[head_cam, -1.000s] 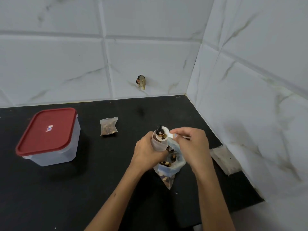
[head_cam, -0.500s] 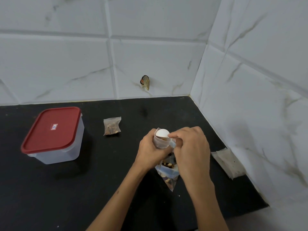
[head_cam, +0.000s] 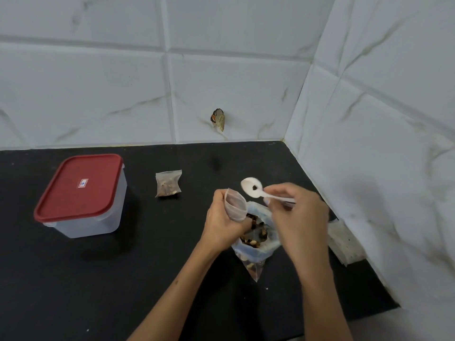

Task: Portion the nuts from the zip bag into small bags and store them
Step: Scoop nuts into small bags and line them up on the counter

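While both hands grip, left (head_cam: 222, 225) a small bag (head_cam: 235, 205), right (head_cam: 299, 217) a spoon (head_cam: 256, 189), they half-hide the zip bag (head_cam: 256, 244)

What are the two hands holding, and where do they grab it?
The left hand grips a small bag around its lower part, mouth open. The right hand pinches a white spoon by its handle.

Black counter (head_cam: 123, 279), matt with a faint sheen, smooth; wall tiles (head_cam: 98, 94) white, marble-veined, satin-glossy; the tub (head_cam: 93, 217) is frosted translucent plastic under a smooth red plastic lid (head_cam: 78, 185) with a small sticker; spoon (head_cam: 253, 189) white plastic, smooth, one dark bit in its bowl; small bag (head_cam: 235, 205) thin clear film, slightly cloudy; zip bag (head_cam: 256, 249) clear crinkled plastic, nuts showing through; filled bag (head_cam: 168, 183) same clear film, wrinkled; the stack (head_cam: 344, 242) by the wall looks like pale translucent film.
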